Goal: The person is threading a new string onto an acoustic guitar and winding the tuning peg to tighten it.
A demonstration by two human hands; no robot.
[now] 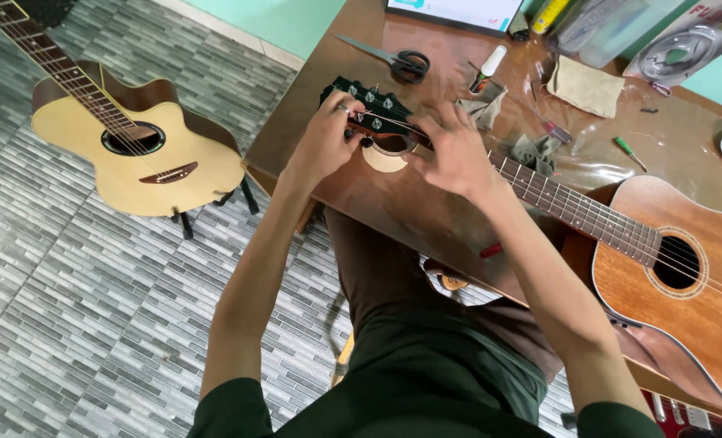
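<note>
Head view, looking down. A brown guitar (685,284) is laid flat on the desk (426,211), body at right of frame, neck (572,207) running up-left to the headstock (369,109) at upper centre. The long axis is thus set from lower right to upper left.

Left hand (324,142): placed at the left side of the headstock, fingers curled together about the tuners (377,101) on that edge; what exactly is pinched is hidden by the fingers, probably one tuner. Right hand (454,150): laid over the neck just right of the headstock, fingers spread apart and pressed down near the strings (389,122), not closed on anything. Both hands are at the headstock end; the left is the nearer to the tuners. A pale round pad (385,158) is seen under the headstock.

Around: scissors (397,61) above the headstock, near but not touching. A small bottle (488,69) and a grey cloth (486,105) just right of the headstock. Two screwdrivers (630,152) and a tan cloth (588,85) further right, well apart from the hands. A second, pale guitar (138,158) stands on the tiled floor (93,308) at left of frame. Nothing lies between the hands and the headstock.
</note>
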